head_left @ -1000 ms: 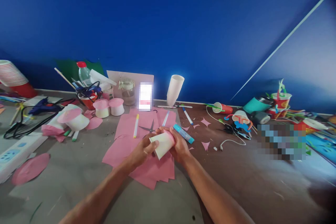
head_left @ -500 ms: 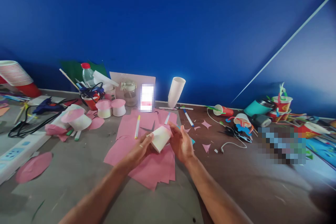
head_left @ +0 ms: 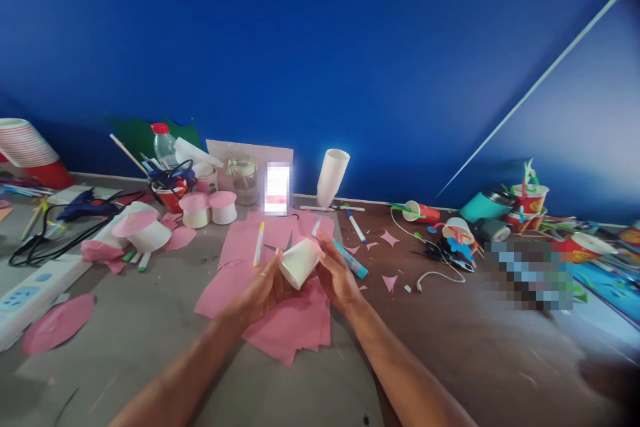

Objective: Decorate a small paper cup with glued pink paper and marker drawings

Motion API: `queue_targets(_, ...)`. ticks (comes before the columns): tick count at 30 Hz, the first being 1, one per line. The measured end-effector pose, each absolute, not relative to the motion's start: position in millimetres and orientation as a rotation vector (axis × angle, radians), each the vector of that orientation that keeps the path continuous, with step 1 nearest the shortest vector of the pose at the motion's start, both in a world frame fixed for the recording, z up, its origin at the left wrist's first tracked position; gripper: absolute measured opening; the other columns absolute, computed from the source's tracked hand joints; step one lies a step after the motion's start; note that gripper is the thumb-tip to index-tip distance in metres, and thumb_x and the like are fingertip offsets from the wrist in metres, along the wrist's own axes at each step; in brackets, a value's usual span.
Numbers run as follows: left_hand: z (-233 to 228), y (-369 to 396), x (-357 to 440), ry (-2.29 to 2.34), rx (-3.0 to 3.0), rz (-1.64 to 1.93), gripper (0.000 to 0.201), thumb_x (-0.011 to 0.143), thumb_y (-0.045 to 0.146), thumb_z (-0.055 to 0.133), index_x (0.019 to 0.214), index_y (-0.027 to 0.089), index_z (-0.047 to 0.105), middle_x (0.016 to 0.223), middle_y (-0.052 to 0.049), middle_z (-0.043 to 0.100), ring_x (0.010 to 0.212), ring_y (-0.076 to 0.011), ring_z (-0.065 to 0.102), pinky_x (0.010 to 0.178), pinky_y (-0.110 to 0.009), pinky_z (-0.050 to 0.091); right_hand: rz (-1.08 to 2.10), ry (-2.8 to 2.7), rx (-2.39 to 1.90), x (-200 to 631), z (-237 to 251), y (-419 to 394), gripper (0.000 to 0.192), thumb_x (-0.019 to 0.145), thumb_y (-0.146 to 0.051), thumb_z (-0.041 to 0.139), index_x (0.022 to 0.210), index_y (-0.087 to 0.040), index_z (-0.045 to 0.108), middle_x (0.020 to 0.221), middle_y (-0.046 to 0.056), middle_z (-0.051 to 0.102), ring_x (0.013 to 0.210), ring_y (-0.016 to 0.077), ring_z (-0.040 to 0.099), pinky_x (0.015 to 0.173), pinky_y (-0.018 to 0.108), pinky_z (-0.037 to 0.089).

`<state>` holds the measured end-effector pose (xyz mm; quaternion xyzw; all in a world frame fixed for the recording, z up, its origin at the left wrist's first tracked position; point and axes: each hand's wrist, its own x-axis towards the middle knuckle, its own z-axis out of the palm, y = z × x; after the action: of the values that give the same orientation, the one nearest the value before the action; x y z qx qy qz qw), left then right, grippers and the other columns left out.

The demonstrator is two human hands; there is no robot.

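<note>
A white paper cup (head_left: pixel 299 263) lies tilted between my two hands, above a pile of pink paper (head_left: pixel 295 327). My left hand (head_left: pixel 267 290) is closed round the cup's left side, thumb on top. At its right end, beside a bit of pink, the fingers of my right hand (head_left: pixel 337 273) are closed on it. Just beyond my right hand is a blue tube (head_left: pixel 351 260). A yellow-and-white marker (head_left: pixel 259 244) and scissors, partly hidden behind the cup, rest on the pink paper.
Left stand white cups with pink paper tops (head_left: pixel 223 208), a power strip (head_left: pixel 30 293) and a pink paper disc (head_left: pixel 59 324). A stack of white cups (head_left: pixel 333 177) leans by the blue wall. Pink scraps (head_left: pixel 390 282), a white cable (head_left: pixel 440 275) and a red cup (head_left: pixel 423 211) lie right.
My right hand has closed in on the cup's right end, its fingers less spread. The cup has turned slightly, and more of the blue tube shows. The view has shifted a little.
</note>
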<state>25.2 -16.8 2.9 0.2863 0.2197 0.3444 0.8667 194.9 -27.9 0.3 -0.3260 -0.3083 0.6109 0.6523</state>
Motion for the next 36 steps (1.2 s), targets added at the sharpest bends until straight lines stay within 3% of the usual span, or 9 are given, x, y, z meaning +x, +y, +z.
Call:
queue_targets(8, 13, -26, 27, 0.464, 0.564, 0.727, 0.048, 0.098, 0.051, 0.056, 0.12, 0.01, 0.069, 0.101, -0.015, 0.078, 0.086, -0.0266, 0.075, 0.085, -0.039, 0.058, 1.43, -0.759, -0.724, 192, 12, -35, 0.071, 0.064, -0.04, 0.089, 0.13, -0.033, 0.067, 0.114, 0.001, 0.077, 0.106, 0.0271, 0.068, 0.089, 0.039, 0.055)
queue_targets(21, 15, -31, 32, 0.54, 0.634, 0.769, 0.04, 0.091, 0.049, 0.068, 0.102, 0.011, 0.072, 0.089, -0.011, 0.076, 0.084, -0.0245, 0.07, 0.08, -0.037, 0.057, 1.409, -0.727, -0.77, 193, 10, -38, 0.067, 0.07, -0.046, 0.087, 0.132, -0.03, 0.067, 0.103, 0.001, 0.079, 0.1, 0.0267, 0.071, 0.085, 0.038, 0.057)
queue_targets(31, 8, -27, 31, 0.524, 0.619, 0.761, 0.042, 0.092, 0.049, 0.068, 0.11, 0.012, 0.071, 0.098, -0.013, 0.077, 0.086, -0.0231, 0.073, 0.081, -0.035, 0.06, 1.394, -0.717, -0.799, 191, 11, -38, 0.071, 0.07, -0.049, 0.087, 0.135, -0.032, 0.064, 0.106, 0.001, 0.078, 0.099, 0.0266, 0.071, 0.083, 0.037, 0.057)
queue_targets(36, 13, -23, 25, 0.442, 0.578, 0.783, 0.056, 0.094, 0.056, 0.061, 0.12, 0.006, 0.067, 0.101, -0.017, 0.078, 0.087, -0.0252, 0.075, 0.085, -0.037, 0.058, 1.412, -0.696, -0.711, 196, 2, -33, 0.068, 0.073, -0.047, 0.085, 0.136, -0.035, 0.061, 0.112, 0.002, 0.077, 0.094, 0.0241, 0.072, 0.084, 0.039, 0.057)
